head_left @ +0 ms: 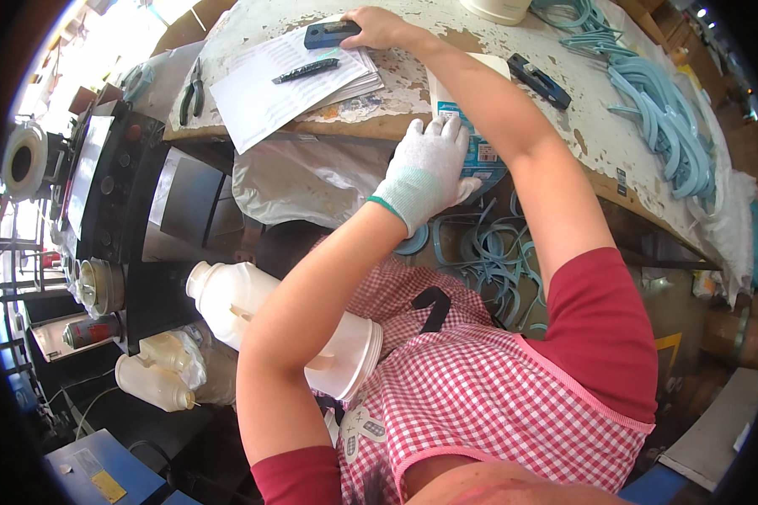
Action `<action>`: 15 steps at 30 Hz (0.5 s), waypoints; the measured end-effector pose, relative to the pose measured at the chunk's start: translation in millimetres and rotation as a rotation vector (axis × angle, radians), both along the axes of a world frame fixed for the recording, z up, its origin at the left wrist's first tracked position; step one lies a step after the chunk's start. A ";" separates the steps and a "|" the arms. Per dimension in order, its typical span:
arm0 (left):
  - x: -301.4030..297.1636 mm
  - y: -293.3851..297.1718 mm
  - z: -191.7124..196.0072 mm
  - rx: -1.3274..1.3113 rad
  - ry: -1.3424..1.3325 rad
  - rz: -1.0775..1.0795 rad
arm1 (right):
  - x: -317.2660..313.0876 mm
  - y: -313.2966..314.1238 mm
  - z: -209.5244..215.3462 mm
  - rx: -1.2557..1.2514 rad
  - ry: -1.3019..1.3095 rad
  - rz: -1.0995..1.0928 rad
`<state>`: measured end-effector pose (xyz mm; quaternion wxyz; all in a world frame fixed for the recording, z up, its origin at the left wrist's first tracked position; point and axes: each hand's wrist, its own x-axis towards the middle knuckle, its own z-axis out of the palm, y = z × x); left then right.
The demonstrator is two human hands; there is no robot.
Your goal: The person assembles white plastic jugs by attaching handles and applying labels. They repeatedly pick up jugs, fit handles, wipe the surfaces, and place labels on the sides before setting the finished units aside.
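Note:
My left hand, in a pale knitted glove with a green cuff, rests on a white container with a blue printed label at the table's near edge. Its fingers lie over the container, and its thumb sticks out to the right. My bare right hand reaches across above it, fingers closed on the right end of a dark blue block-shaped tool. That tool lies on a stack of printed papers. A white plastic jug lies tilted across my lap, partly hidden by my left forearm.
On the worn table lie a black marker-like stick, pliers and a second dark blue tool. Light blue strips heap at the right, with more strips below the edge. White jugs stand lower left beside black machinery.

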<state>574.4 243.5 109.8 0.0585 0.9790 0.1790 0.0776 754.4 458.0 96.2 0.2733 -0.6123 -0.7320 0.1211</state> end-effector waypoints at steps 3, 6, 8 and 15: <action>0.6 0.7 2.7 -0.028 -0.008 -0.021 | -3.0 10.2 -3.1 0.018 0.074 0.014; -1.7 3.1 2.0 -0.040 0.050 -0.009 | 29.5 -7.1 -10.2 0.044 -0.082 -0.074; -7.0 4.4 -1.3 -0.020 0.050 0.008 | 68.0 -43.6 -4.5 0.097 -0.462 -0.178; 4.9 -1.1 6.6 -0.011 0.107 -0.006 | 194.6 -221.3 12.0 -0.315 -0.399 -0.461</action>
